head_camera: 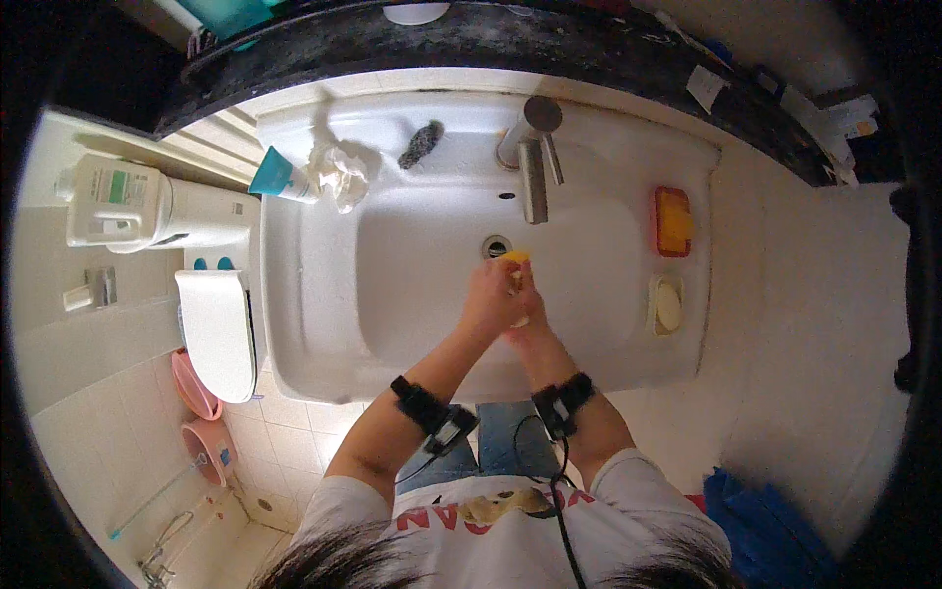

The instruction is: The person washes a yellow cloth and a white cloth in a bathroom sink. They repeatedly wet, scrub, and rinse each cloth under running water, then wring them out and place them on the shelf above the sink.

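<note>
My left hand (491,298) and my right hand (531,305) are pressed together over the white washbasin (412,294), just below its drain (497,247). Between them they clasp a small yellow object (516,257), whose end pokes out past the fingertips. A pale bit shows lower down between the palms; whether it belongs to the same object I cannot tell. Fingers cover most of what is held. Beyond my hands, the metal faucet (535,184) reaches out over the basin, with its lever on the right side. No water stream is visible under the spout.
On the basin's right ledge sit a red dish with a yellow-orange block (673,224) and a cream soap bar (668,305). A dark scouring pad (421,144), crumpled white wrapping (340,177) and a teal-capped tube (283,177) lie at back left. The toilet (217,331) stands left.
</note>
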Action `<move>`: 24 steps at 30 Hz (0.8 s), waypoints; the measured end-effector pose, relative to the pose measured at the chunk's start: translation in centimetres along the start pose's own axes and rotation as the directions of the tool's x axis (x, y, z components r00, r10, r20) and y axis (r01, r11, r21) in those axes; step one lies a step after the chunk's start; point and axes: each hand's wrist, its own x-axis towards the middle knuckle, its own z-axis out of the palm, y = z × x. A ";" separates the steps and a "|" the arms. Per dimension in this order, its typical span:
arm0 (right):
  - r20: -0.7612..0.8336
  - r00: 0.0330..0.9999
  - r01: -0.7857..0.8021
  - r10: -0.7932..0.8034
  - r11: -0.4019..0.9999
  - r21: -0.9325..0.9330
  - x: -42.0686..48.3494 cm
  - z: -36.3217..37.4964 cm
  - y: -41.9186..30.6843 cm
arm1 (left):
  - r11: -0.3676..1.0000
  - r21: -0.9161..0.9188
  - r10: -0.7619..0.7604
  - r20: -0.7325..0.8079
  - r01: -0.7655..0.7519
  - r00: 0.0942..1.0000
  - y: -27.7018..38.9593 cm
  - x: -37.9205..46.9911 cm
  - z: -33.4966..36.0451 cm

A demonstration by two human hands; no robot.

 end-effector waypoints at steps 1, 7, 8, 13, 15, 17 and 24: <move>0.036 0.998 0.064 -0.059 0.985 -0.161 -0.4 0.2 0.4 | 0.990 -0.061 -0.136 -0.130 0.129 0.982 0.0 -0.3 0.0; 0.074 0.995 -0.038 0.065 0.945 -0.324 -2.3 0.1 0.6 | 0.973 -0.227 -0.003 -0.165 -0.035 0.986 0.8 -0.8 0.6; 0.044 0.995 -0.076 0.093 0.951 -0.300 -2.1 0.0 0.1 | 0.976 -0.203 -0.105 -0.128 0.077 0.986 0.9 -0.7 0.8; 0.185 0.971 -0.080 0.149 0.938 -0.338 -0.4 -0.2 -2.2 | 0.988 -0.034 -0.152 -0.372 0.150 0.916 1.9 -1.0 1.8; 0.306 0.938 -0.105 0.165 0.973 -0.206 0.1 -0.5 -2.7 | 0.998 0.067 -0.001 -0.261 0.019 0.965 2.5 -1.6 2.6; 0.408 0.883 -0.165 0.231 0.968 -0.191 0.0 -1.1 -3.0 | 0.986 -0.044 -0.166 -0.404 0.162 0.900 2.7 -1.7 3.3; 0.371 0.928 0.366 -0.015 0.216 -0.905 -2.0 -1.4 -4.2 | 0.964 -0.157 -0.252 -0.305 0.213 0.918 2.8 -1.6 3.6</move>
